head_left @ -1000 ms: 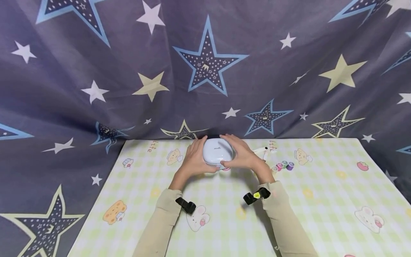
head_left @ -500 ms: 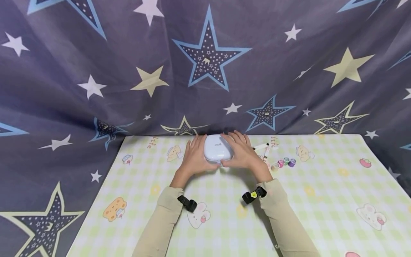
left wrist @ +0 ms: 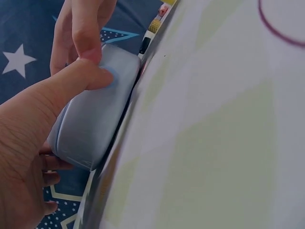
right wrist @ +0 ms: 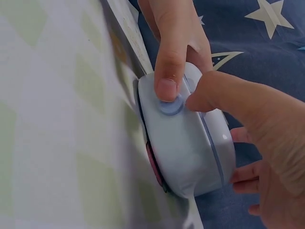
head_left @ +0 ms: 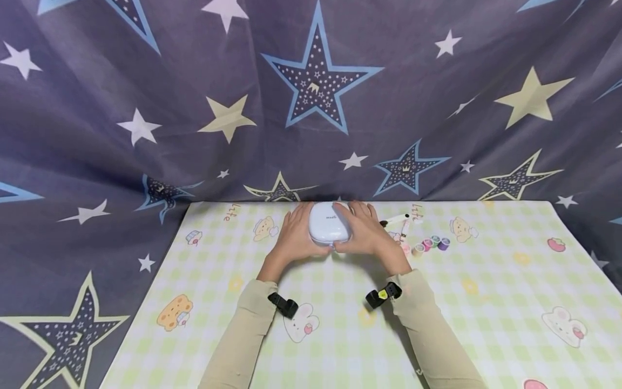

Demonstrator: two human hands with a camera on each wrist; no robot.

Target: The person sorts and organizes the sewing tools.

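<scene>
A glossy pale blue, rounded case (head_left: 328,222) with a lid sits near the table's back edge, held between two hands. My left hand (head_left: 295,236) grips its left side, and my right hand (head_left: 367,233) grips its right side, fingers reaching toward the back. On the front is a round blue button (right wrist: 171,107). In the right wrist view the left thumb (right wrist: 167,83) rests on this button, while the right thumb (right wrist: 205,98) lies beside it, at the lid seam. The lid looks closed along that seam. Fingers behind the case are partly hidden.
Several small thread spools (head_left: 427,244) in different colours stand right of the right wrist. A white, black-tipped slim object (head_left: 397,219) and a small pinkish item (head_left: 404,231) lie near them. A star-patterned curtain (head_left: 311,108) hangs directly behind the checked tablecloth (head_left: 335,324).
The head view has tipped upward or shifted slightly. Both hands stay around the case; the right hand's far fingers show more spread apart than before.
</scene>
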